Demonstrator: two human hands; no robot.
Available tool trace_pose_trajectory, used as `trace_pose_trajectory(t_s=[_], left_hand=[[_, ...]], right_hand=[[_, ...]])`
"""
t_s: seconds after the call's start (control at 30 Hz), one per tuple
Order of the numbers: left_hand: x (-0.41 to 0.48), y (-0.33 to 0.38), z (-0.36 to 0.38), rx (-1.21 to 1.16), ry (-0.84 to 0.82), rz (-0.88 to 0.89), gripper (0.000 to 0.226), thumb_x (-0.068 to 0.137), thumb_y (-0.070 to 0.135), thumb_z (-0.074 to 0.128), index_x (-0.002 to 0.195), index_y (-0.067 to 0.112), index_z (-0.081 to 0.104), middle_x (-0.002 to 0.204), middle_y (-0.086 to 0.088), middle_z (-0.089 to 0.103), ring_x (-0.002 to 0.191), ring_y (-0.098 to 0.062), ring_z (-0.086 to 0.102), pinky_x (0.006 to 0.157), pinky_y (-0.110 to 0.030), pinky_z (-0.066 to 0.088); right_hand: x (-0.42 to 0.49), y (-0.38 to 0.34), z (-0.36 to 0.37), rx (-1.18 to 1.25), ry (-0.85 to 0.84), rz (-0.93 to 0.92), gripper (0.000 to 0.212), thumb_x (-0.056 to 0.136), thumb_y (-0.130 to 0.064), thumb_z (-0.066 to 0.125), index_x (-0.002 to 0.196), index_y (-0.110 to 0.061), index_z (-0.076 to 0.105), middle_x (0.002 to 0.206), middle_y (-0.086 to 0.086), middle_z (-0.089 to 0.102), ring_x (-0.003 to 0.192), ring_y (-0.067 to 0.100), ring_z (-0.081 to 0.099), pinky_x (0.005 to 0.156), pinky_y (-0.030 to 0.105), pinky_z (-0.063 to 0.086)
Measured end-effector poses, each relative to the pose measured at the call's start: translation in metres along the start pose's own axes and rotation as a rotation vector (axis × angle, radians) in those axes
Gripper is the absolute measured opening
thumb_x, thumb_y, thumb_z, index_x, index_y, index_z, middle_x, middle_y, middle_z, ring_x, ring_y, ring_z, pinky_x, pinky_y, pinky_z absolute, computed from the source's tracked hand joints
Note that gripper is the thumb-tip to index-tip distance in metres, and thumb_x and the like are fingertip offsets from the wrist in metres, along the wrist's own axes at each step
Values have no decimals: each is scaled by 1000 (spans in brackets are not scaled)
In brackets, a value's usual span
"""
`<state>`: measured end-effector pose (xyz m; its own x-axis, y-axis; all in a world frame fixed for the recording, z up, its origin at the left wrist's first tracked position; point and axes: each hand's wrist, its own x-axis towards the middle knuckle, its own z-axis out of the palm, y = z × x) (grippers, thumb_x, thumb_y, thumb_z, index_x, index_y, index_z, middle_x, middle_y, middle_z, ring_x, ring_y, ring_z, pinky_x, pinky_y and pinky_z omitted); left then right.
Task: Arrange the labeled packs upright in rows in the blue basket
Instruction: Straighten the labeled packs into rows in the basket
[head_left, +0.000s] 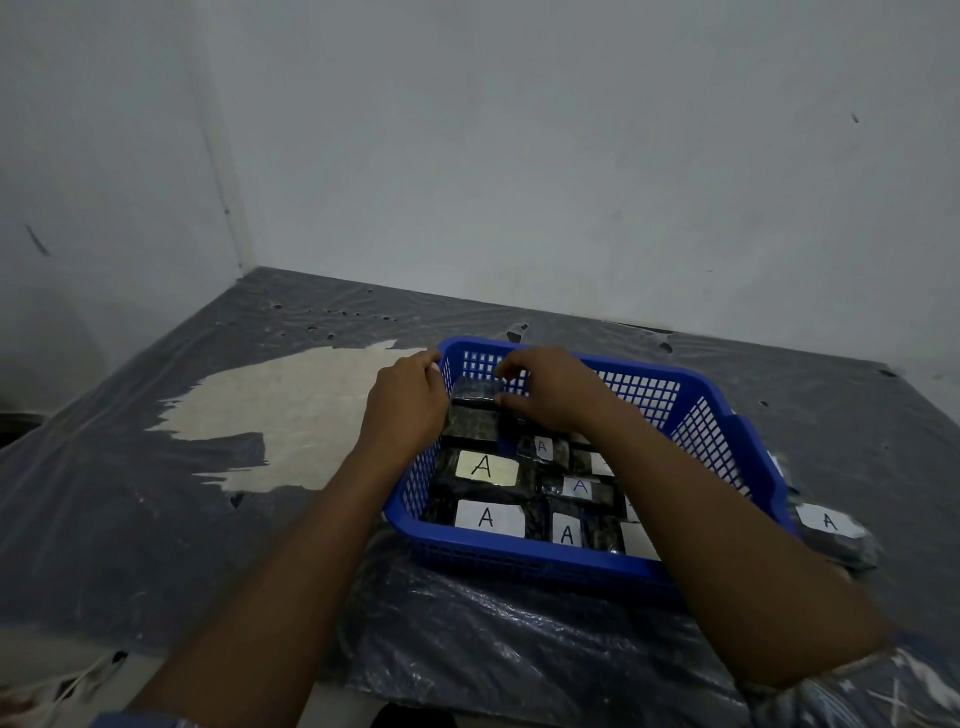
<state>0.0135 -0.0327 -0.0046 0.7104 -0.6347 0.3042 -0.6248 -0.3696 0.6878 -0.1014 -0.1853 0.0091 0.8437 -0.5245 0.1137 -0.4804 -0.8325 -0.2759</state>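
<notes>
View: head camera; we are looking forward and down over both forearms.
Task thing, location: the blue basket (571, 564) is sitting on a plastic sheet (519, 649) in front of us, and the dark pack (470, 392) being handled is standing in its far-left corner, close to the far mesh wall.
Left hand (405, 400): it is reaching over the basket's left wall with fingers curled at the corner rim. We cannot tell whether it is gripping the rim or the pack's left end, since the back of the hand is hiding the contact.
Right hand (550, 384): it is pinching the right end of the dark pack, narrow, thumb below and fingers above.
Key relation: the pack's long axis is running left to right along the far wall, between the two hands. Both hands are next to it, and the right one is doing the visible holding. We are judging that the next move calls for seating this pack upright, square to the wall.
Rows so far: the labelled packs (488, 518) are filling the near and middle of the basket in at least two columns; the right side is hidden under the right forearm.
Writing: we are reading a handwritten "A" on each white label in view, mostly black, at least one looking blue. The held pack is showing us no label.
Remaining stock: a loose pack (831, 525), also marked "A", is lying outside, just beside the basket's right wall, nearer the right hand.
</notes>
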Motion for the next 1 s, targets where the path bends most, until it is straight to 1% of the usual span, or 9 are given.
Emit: trace_pose_trajectory(t_s=[0.13,0.37,0.47,0.53,0.63,0.7,0.77,0.9,1.0], left_hand=[[-1,1,0,5,0,2,39,104,19,37,138,11,55,128,-15,65,110,-28,64,95,-38,51],[-1,0,1,10,13,1,39,104,19,38,138,11,55,126,-14,66,108,-27,65,92,-36,50],[-1,-1,1,20,27,-15,39,103,23,39,138,16,54,123,-11,67,102,-27,65,85,-36,51],[-1,-3,2,43,47,0,39,102,25,41,138,19,53,126,-8,65,103,-25,64,80,-35,49],[-3,-4,3,64,97,156,45,95,23,54,139,18,47,140,-5,53,119,-24,54,92,-40,48],[-1,-3,1,83,100,310,60,88,24,67,143,16,43,147,-6,46,132,-25,45,108,-46,39],[0,-1,-3,145,66,457,74,83,31,74,147,19,38,150,-5,43,138,-23,39,118,-50,23],[2,4,-9,266,-12,683,78,79,44,74,146,26,39,148,0,48,141,-22,38,119,-58,-2],[5,4,-13,235,-74,707,70,80,45,73,142,30,45,141,1,55,140,-17,39,118,-57,-10]], right_hand=[[6,-6,6,-38,-45,-30,51,91,-34,69,138,-21,55,142,5,54,124,25,55,100,41,47],[11,-6,8,-64,-131,-91,42,97,-28,61,137,-20,53,135,8,55,116,25,56,97,37,47],[5,-5,1,126,-72,-116,32,101,-27,54,131,-18,54,127,7,58,105,19,57,88,30,47],[-1,-2,-9,277,13,-87,29,105,-29,44,126,-13,55,118,10,62,101,22,60,88,35,50],[-8,4,-22,554,45,54,43,108,-36,31,115,-3,56,109,20,64,96,30,64,88,46,55],[-13,6,-26,904,-86,235,48,107,-43,31,117,-4,57,107,19,67,88,25,70,74,35,61],[-18,8,-28,1075,-193,373,49,105,-46,33,119,-7,60,104,17,69,81,22,72,68,30,60],[-22,9,-28,1131,-268,435,49,105,-45,35,116,-7,64,101,18,65,80,23,66,68,32,60],[-25,11,-27,1116,-274,427,53,104,-49,35,116,-6,63,102,19,66,79,23,68,66,31,59]])
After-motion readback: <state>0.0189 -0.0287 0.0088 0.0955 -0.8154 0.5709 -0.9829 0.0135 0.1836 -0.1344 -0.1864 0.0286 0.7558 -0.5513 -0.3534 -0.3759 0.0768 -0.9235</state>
